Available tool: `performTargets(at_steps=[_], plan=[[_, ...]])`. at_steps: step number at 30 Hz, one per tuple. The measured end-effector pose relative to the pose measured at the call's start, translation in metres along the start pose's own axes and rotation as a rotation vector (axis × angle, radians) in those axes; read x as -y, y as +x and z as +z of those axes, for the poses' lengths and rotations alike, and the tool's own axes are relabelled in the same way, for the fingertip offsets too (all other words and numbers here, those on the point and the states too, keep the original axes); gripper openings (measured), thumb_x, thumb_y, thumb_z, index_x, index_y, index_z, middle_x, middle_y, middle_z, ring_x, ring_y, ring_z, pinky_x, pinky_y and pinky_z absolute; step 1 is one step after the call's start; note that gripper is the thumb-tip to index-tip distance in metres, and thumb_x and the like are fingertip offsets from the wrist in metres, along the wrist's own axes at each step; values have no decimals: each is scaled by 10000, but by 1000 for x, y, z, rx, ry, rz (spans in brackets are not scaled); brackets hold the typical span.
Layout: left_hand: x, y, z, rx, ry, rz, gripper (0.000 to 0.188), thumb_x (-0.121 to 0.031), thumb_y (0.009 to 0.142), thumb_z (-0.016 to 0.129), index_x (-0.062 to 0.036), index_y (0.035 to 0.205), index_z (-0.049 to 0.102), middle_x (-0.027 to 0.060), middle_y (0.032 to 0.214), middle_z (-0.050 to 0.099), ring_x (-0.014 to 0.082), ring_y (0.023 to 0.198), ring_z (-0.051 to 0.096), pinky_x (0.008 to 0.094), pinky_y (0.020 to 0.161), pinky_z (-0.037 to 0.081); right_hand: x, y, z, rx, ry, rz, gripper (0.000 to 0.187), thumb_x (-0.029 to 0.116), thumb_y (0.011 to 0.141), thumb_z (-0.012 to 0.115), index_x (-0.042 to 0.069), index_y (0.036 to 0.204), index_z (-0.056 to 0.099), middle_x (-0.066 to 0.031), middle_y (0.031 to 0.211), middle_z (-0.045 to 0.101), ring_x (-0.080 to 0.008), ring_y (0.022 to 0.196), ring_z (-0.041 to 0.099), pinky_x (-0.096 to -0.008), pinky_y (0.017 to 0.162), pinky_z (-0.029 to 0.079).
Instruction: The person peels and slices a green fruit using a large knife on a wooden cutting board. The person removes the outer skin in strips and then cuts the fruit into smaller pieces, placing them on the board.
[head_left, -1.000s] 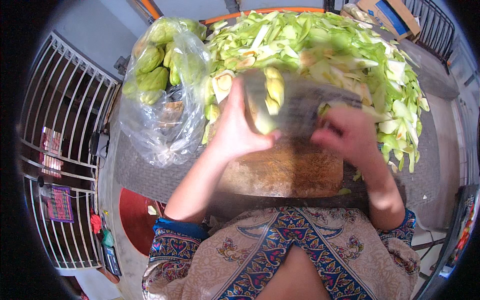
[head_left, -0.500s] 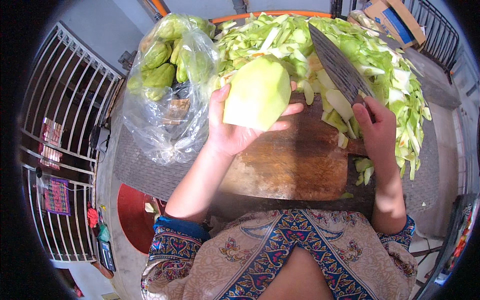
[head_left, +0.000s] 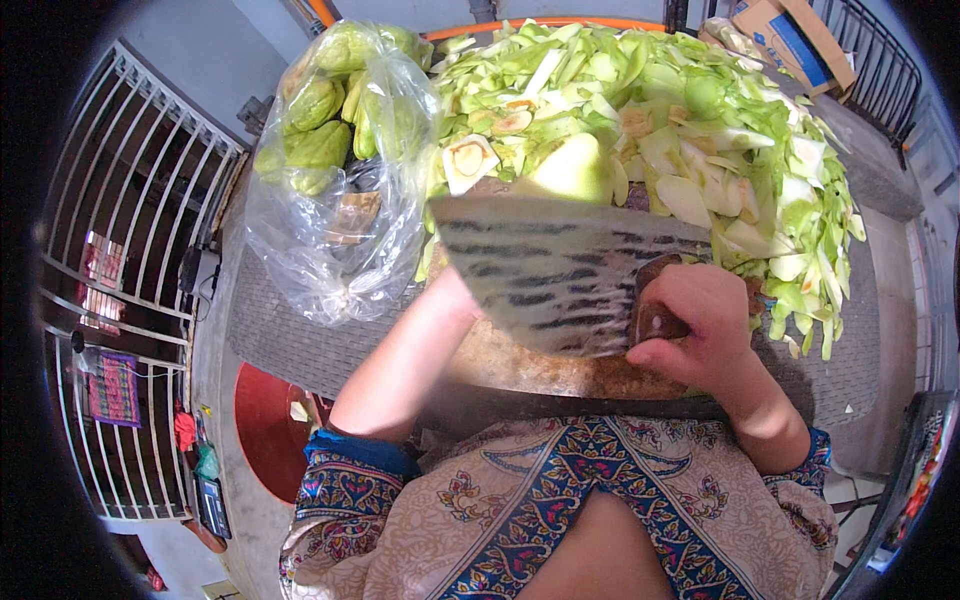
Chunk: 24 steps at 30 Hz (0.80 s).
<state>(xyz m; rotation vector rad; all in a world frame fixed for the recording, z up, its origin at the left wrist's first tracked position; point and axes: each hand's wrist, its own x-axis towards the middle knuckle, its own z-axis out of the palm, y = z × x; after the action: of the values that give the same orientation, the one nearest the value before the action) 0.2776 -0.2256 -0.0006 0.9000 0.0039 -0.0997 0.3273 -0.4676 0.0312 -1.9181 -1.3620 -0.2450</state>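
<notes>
My right hand (head_left: 700,315) is closed around the dark handle of a broad cleaver (head_left: 560,270). The flat of its streaked metal blade faces up, with the tip toward the left. Of my left hand (head_left: 458,295) only the wrist and heel show; the blade hides its fingers. Past the blade's upper edge shows part of a pale green peeled fruit (head_left: 572,168). Whether my left hand holds it is hidden. Beneath the cleaver lies a brown wooden chopping board (head_left: 520,362), mostly covered by blade and hands.
A large heap of green peelings and slices (head_left: 690,110) spreads over the far and right side of the grey woven-textured tabletop (head_left: 285,340). At left stands a clear plastic bag (head_left: 340,270) with several green fruits (head_left: 318,150). A red basin (head_left: 265,430) sits lower left, beyond the table edge.
The cleaver has swung left and down from upright to lying across in front of my left hand. The peeled fruit has gone lower behind the blade, out of full sight.
</notes>
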Motion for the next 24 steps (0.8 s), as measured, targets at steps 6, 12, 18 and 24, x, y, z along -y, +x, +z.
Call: performTargets(at_steps=[6, 12, 18, 24], plan=[[3, 7, 1, 99, 107, 20, 862, -348, 772, 717, 9, 1430, 289, 160, 1356, 467, 261, 1226, 482, 428, 1049, 380, 6, 2, -3, 38, 47, -48, 490, 545, 654, 748, 103, 684, 538, -58, 608, 521, -294, 568, 565, -377, 503, 420], [-10, -11, 18, -27, 585, 274, 1016, -382, 683, 784, 19, 1446, 248, 141, 1373, 435, 244, 1279, 411, 395, 1079, 315, -42, 6, -3, -114, -81, 346, 471, 510, 782, 679, 49, 750, 587, -132, 625, 552, -352, 613, 574, -412, 542, 430], [-3, -13, 21, 136, 374, 313, 973, -387, 712, 744, 30, 1444, 257, 200, 1388, 433, 308, 1280, 450, 407, 1053, 380, -89, 7, -31, -252, -251, 721, 521, 542, 889, 558, 30, 800, 603, -157, 634, 556, -341, 594, 535, -395, 571, 417], [-16, 4, 14, 148, -249, 95, 751, -417, 872, 582, -1, 1429, 301, 247, 1367, 455, 385, 1246, 489, 495, 1023, 435, -64, 4, -21, -284, -32, 579, 475, 453, 901, 605, 0, 759, 572, -94, 565, 457, -185, 534, 411, -336, 531, 357]])
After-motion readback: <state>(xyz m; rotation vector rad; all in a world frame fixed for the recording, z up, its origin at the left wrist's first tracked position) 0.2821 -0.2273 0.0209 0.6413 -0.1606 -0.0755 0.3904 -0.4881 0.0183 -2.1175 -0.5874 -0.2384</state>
